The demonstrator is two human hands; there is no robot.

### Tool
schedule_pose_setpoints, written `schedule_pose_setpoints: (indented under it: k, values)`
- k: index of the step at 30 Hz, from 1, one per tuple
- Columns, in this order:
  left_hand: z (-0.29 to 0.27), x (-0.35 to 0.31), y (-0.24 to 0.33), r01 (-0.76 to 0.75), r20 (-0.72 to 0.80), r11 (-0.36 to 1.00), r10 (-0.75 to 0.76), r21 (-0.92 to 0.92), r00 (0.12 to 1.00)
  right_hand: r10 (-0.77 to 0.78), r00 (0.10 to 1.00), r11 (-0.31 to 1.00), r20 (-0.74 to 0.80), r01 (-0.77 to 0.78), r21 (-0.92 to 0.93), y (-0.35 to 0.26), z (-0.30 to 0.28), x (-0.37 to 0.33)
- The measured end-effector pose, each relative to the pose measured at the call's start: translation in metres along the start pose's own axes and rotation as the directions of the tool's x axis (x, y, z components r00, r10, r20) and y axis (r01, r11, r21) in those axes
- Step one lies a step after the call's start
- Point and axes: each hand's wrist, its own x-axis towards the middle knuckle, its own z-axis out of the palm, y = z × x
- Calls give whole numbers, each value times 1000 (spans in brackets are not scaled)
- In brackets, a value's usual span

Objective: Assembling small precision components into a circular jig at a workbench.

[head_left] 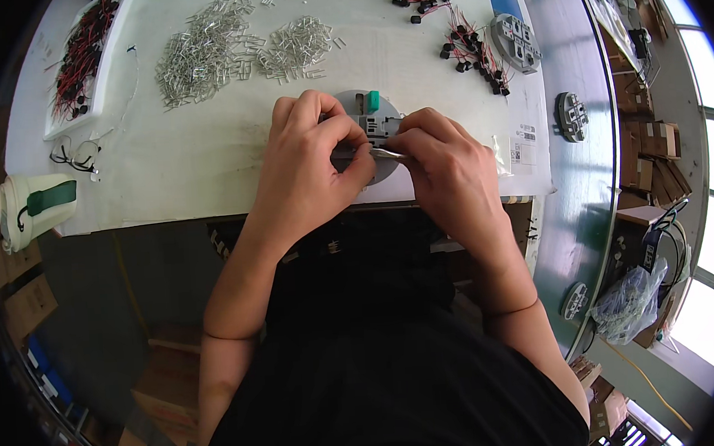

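Note:
A round grey fixture [384, 171] with a green block [374, 101] and several dark slots lies near the front edge of the table. My left hand [308, 156] is over its left side, thumb and index finger pinched together at the middle. What lies between those fingertips is too small to make out. From the right, my right hand [453, 164] grips slim silver metal tweezers [389, 153], whose tip points left toward my left fingertips. Both hands cover part of the fixture.
Beyond my hands lie two heaps of small clear-silver pieces [208, 56]. Small black parts with red wires [469, 44] lie at the far right, beside another grey fixture [516, 43]. A white tray [106, 62] holds more wired parts. More fixtures [572, 117] rest on the conveyor-like strip [563, 186].

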Motion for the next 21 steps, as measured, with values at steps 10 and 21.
schedule_pose_setpoints:
  k: [10,21]
  values:
    - [3,-2,-3,27,2,999,-27,-37,1000,15,1000,995,1,-15,103,7,1,2]
    - [0,-1,-6,4,29,999,-3,-54,1000,197,980,815,-6,-161,557,20,-7,1]
